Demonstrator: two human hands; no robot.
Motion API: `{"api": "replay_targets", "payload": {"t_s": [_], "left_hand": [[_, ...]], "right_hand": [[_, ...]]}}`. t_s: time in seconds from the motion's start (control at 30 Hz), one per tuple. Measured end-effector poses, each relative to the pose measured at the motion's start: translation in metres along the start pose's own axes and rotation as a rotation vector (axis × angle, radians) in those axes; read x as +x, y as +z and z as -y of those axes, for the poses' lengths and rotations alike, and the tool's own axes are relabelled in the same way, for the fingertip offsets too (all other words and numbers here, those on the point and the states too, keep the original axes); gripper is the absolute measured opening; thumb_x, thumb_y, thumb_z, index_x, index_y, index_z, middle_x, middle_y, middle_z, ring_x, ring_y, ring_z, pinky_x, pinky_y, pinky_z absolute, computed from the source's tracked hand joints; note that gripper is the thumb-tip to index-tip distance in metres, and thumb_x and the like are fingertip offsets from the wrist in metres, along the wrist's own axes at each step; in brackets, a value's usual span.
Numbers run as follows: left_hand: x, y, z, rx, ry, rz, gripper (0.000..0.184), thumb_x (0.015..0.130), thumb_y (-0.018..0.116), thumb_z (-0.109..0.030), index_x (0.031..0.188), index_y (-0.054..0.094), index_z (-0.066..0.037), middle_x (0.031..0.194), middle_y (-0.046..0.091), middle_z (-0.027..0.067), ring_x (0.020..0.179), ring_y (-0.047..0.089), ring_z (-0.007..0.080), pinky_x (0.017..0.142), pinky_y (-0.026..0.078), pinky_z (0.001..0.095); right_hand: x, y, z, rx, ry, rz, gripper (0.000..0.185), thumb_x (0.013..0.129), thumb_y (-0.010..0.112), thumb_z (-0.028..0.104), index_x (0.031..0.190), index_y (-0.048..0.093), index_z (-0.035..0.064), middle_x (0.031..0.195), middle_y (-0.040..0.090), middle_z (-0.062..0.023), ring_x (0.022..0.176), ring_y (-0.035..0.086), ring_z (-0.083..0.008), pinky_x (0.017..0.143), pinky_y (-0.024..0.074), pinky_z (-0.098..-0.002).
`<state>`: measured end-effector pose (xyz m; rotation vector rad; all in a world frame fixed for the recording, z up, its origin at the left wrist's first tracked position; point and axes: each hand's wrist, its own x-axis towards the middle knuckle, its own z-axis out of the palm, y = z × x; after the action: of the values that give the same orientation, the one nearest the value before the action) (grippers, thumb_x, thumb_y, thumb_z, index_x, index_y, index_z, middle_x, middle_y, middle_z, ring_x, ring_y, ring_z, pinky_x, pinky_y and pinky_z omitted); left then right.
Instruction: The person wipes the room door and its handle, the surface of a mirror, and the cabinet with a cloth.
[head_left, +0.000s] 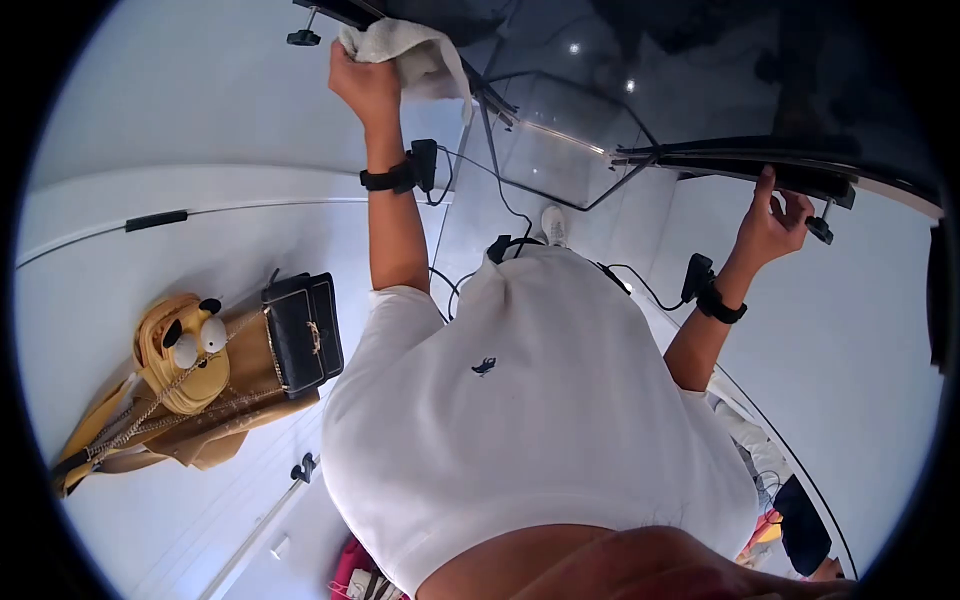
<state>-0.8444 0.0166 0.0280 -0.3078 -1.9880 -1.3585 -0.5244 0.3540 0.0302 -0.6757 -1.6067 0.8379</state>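
A white cloth point(415, 50) is bunched in my left hand point(365, 88), whose fingers are closed around it at the left edge of a dark glossy tabletop point(700, 75). Part of the cloth hangs down on the hand's right side. A black clamp knob point(303, 38) sits just left of that hand. My right hand point(775, 228) is at the tabletop's near right edge. One finger presses up against the black edge while the others curl beneath it, partly hidden. Another clamp knob point(819, 230) is close beside these fingers.
Thin black legs point(640, 125) and a cable point(505, 190) show below the tabletop. Each wrist wears a black strap with a wired box. On the left lie a black handbag point(300, 335), a yellow pouch with cartoon eyes point(185, 350) and a brown bag point(250, 360).
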Motion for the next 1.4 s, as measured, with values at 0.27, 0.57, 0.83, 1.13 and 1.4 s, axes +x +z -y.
{"api": "replay_targets", "payload": {"t_s": [0.27,0.57,0.83,1.13,1.4], "left_hand": [[-0.069,0.044,0.092,0.141,-0.089,0.058,0.035,0.080,0.080,-0.032,0.089,0.067,-0.001,0.081,0.069,0.0208,0.079,0.066,0.0431,0.069,0.052,0.0416],[-0.110,0.067,0.130,0.166,-0.249,-0.032,0.033,0.082,0.077,-0.033,0.095,0.069,-0.004,0.084,0.069,0.0188,0.079,0.066,0.0417,0.068,0.052,0.0439],[-0.172,0.094,0.200,0.349,-0.494,0.251,0.034,0.083,0.072,-0.040,0.096,0.071,-0.009,0.090,0.070,0.0177,0.086,0.067,0.0403,0.075,0.053,0.0489],[-0.174,0.111,0.258,0.556,-0.625,0.627,0.024,0.082,0.067,-0.020,0.103,0.071,-0.010,0.107,0.070,0.0206,0.103,0.066,0.0395,0.090,0.054,0.0475],[-0.136,0.075,0.221,0.498,-0.492,0.575,0.032,0.073,0.076,-0.031,0.098,0.076,-0.010,0.098,0.071,0.0193,0.095,0.067,0.0408,0.084,0.055,0.0472]], "right_hand": [[-0.004,-0.003,-0.008,-0.093,-0.090,-0.008,0.028,0.079,0.084,0.006,0.089,0.059,-0.0002,0.088,0.066,-0.0086,0.078,0.064,-0.0138,0.062,0.0545,-0.0233],[-0.003,0.000,0.008,-0.082,-0.041,0.116,0.026,0.085,0.072,-0.004,0.108,0.060,-0.0075,0.097,0.065,-0.0106,0.080,0.060,-0.0133,0.061,0.0494,-0.0223],[0.007,-0.004,-0.009,-0.196,-0.420,0.170,0.033,0.091,0.074,0.022,0.102,0.060,-0.0063,0.080,0.060,-0.0037,0.060,0.048,-0.0102,0.055,0.0398,-0.0247],[0.000,0.006,-0.040,-0.013,-0.293,0.036,0.053,0.090,0.074,0.038,0.098,0.061,-0.0127,0.080,0.063,-0.0105,0.060,0.056,-0.0136,0.050,0.0435,-0.0257],[-0.009,-0.002,-0.084,-0.270,-0.188,0.159,0.039,0.095,0.065,0.028,0.092,0.065,-0.0109,0.083,0.068,-0.0106,0.069,0.060,-0.0170,0.064,0.0498,-0.0317]]}}
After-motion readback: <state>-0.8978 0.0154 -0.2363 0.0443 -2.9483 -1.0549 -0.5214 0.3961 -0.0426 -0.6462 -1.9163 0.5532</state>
